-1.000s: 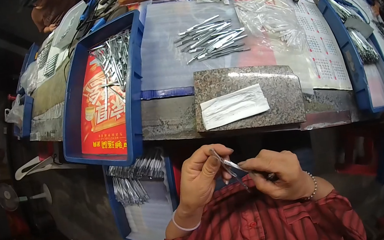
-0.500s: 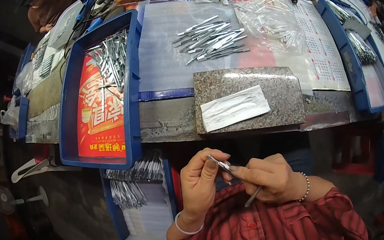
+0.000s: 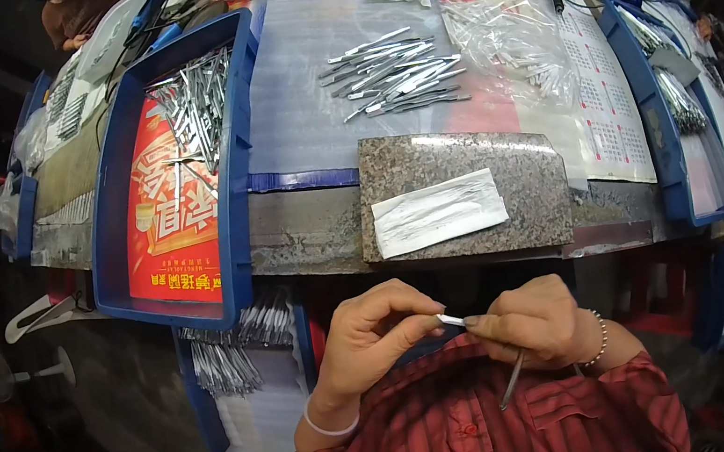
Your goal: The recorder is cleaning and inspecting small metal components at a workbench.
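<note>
In front of my chest, my left hand (image 3: 377,335) is closed, its thumb and forefinger at one end of a small shiny silver-white piece (image 3: 452,320). My right hand (image 3: 529,324) pinches the other end of that piece. Below its fingers sticks out a slim grey metal strip (image 3: 512,380); whether both belong to one object is hidden by the hand. On the table ahead lies a heap of slender silver metal pieces (image 3: 395,74). Nearer stands a speckled stone slab (image 3: 463,148) bearing a folded white cloth or paper (image 3: 439,214) with dark smears.
A blue tray (image 3: 235,246) at left holds more metal pieces on a red sheet. Below it, another blue tray (image 3: 209,425) contains rows of them. A clear plastic bag (image 3: 508,42) of whitish slender pieces lies right of the heap. Another blue tray (image 3: 650,133) stands far right.
My hands have drawn slightly apart and the silver-white piece between them has turned closer to level. The grey strip below my right hand has swung more upright. The whole view has shifted slightly.
</note>
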Demonstrator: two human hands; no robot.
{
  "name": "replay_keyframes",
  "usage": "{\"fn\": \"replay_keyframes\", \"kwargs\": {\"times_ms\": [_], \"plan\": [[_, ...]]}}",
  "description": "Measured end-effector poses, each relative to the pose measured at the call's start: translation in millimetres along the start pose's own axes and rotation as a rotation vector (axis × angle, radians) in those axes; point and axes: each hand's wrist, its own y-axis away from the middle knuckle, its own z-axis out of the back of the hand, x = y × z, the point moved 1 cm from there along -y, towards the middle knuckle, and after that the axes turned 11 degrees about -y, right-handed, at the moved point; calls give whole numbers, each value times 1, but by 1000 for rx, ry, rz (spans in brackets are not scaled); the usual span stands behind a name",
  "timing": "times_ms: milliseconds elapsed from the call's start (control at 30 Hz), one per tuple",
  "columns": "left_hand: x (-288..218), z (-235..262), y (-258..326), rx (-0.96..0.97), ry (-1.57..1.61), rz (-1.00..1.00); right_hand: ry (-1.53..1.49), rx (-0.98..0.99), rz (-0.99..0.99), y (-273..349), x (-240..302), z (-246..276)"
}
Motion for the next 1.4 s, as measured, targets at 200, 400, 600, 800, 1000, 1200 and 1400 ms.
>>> {"fn": "replay_keyframes", "kwargs": {"times_ms": [200, 400, 600, 800, 1000, 1200, 1400], "plan": [[-6, -1, -30, -269, -741, -474, 200, -215, -130, -14, -8, 30], [21, 4, -50, -431, -1077, -566, 126, -315, -217, -21, -21, 44], [28, 4, -51, -369, -1221, -518, -62, -292, -445, -28, -25, 42], [28, 7, -50, -307, -1185, -501, 320, 15, -321, -48, -11, 50], [30, 8, -53, -321, -1160, -509, -6, -117, -531, -38, -49, 36], [28, 9, -50, -316, -1149, -478, 170, -173, -440, -46, -15, 42], [19, 19, -41, -330, -1174, -392, 119, 28, -278, -58, -49, 12]]}}
